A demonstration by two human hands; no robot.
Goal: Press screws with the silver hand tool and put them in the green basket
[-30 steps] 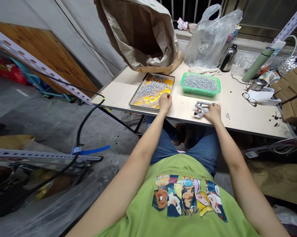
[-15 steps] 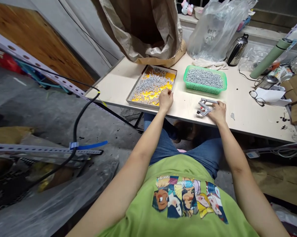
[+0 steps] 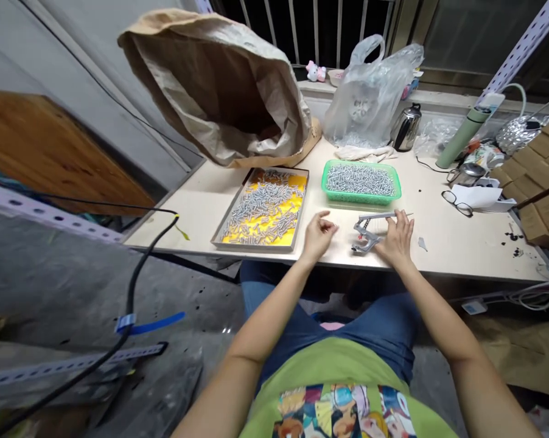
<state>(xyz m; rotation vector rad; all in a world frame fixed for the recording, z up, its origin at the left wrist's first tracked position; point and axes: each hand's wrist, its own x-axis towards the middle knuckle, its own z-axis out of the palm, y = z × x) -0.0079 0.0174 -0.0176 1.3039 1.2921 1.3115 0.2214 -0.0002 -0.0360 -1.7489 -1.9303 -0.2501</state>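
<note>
My right hand (image 3: 397,240) is wrapped around the handles of grey metal pliers (image 3: 366,238), which have a spring and a small red part, just above the table. My left hand (image 3: 319,236) hovers to the left of the pliers with thumb and fingers pinched together; anything between the fingertips is too small to make out. Beside the left hand lies a shallow tray (image 3: 256,245) with a yellow bottom, strewn with small silvery metal pieces (image 3: 268,204). A green plastic basket (image 3: 361,198) filled with similar pieces sits beyond both hands.
A large open paper bag (image 3: 229,91) leans behind the tray. Along the back of the table (image 3: 457,243) stand a clear plastic bag (image 3: 361,103), a metal kettle (image 3: 406,128) and a green bottle (image 3: 464,139). Eyeglasses (image 3: 458,203) and stacked cardboard boxes (image 3: 542,176) are at the right.
My left hand has left the tray's right edge and moved right, towards the pliers. The right hand keeps hold of the pliers, its fingers spread more along the handle. The view has tilted up.
</note>
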